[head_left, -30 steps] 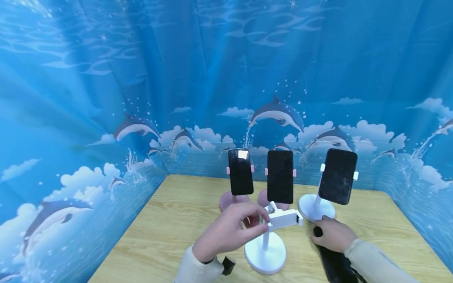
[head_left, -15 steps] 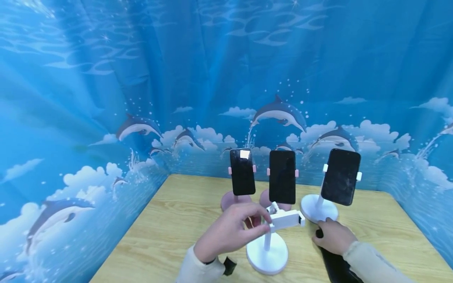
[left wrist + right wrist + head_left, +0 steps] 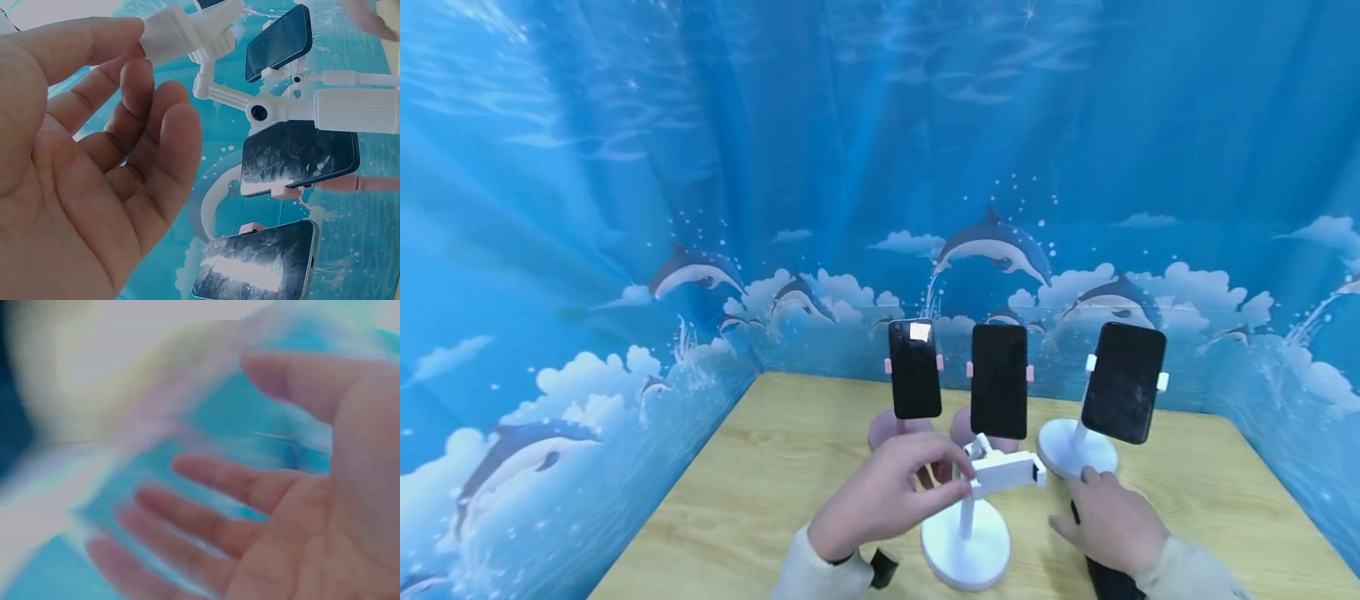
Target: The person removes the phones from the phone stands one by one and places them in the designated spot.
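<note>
My left hand (image 3: 891, 496) pinches the near end of the white clamp of a phone stand (image 3: 1003, 473), between thumb and fingertips. The clamp holds no phone, and its round white base (image 3: 966, 550) stands on the table. In the left wrist view, the thumb and index finger meet at the clamp end (image 3: 169, 37), the other fingers loosely bent. My right hand (image 3: 1116, 521) is over a long black slab (image 3: 1111, 582), mostly hidden beneath it. Blurred in the right wrist view, the right hand (image 3: 275, 525) shows spread, relaxed fingers with nothing between them.
Behind stand two pink stands carrying a left phone (image 3: 915, 379) and a middle phone (image 3: 998, 392). A white stand (image 3: 1067, 446) at the right carries another phone (image 3: 1125, 383). A blue dolphin curtain (image 3: 820, 208) encloses the wooden table (image 3: 752, 475).
My right hand has shifted slightly over the black slab, its thumb now spread away from the fingers. The left hand keeps its pinch on the clamp. The head view has shifted slightly.
</note>
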